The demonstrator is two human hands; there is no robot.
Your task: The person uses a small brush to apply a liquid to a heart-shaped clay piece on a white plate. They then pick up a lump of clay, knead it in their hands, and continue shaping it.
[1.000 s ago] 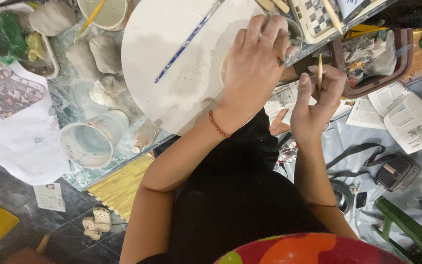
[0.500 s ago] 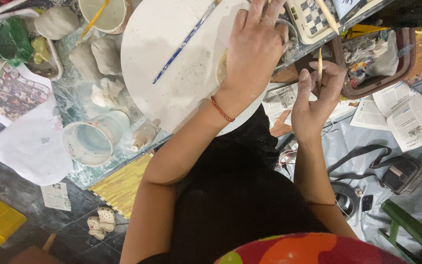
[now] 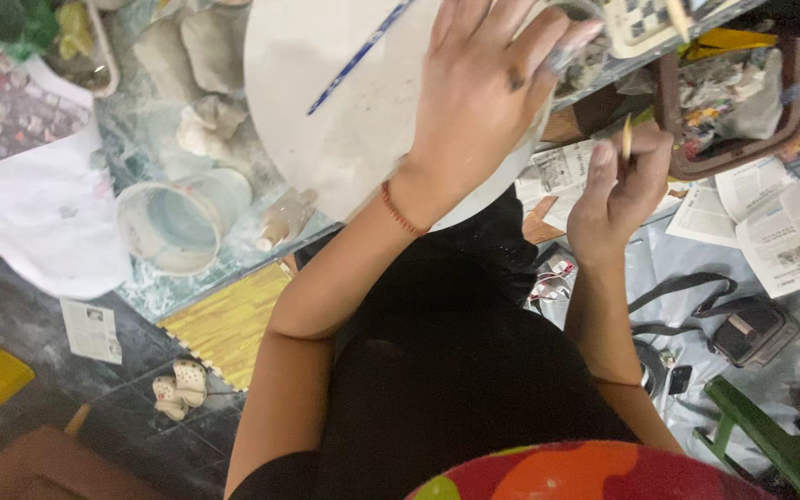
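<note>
Now left hand (image 3: 488, 102) has slid further over the white board (image 3: 326, 139).

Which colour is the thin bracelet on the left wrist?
The bracelet is red, a thin beaded-looking band just below the left hand. The head view shows it.

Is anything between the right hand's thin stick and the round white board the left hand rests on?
Nothing visible. The right hand holds the thin stick upright just off the edge of the white board; only open space lies between them. The left hand lies flat on the board.
</note>
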